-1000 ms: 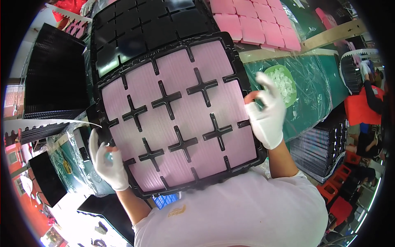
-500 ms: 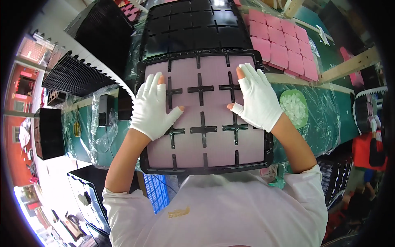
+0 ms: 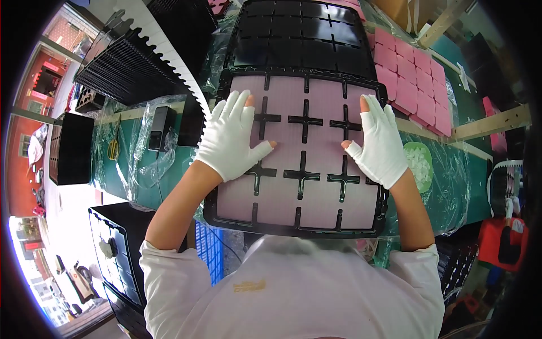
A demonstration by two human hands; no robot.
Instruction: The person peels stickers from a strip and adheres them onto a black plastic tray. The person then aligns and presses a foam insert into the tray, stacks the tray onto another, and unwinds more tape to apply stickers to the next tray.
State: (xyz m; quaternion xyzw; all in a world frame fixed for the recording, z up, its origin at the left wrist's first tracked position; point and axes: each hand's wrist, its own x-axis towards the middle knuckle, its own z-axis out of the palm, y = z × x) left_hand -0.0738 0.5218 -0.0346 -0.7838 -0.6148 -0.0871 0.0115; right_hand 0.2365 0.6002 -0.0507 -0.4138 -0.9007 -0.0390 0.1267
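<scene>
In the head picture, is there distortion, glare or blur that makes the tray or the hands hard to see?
Head view: fisheye bends the black tray edges, with a dark rim around; the plastic sheet on the green table glints; the left hand and right hand are sharp and evenly lit.

A green workbench (image 3: 141,186) under clear plastic wrap fills the room, with red-orange walls (image 3: 28,169) at left.

Head fisheye, steep downward, close; rim perhaps distorted.
</scene>
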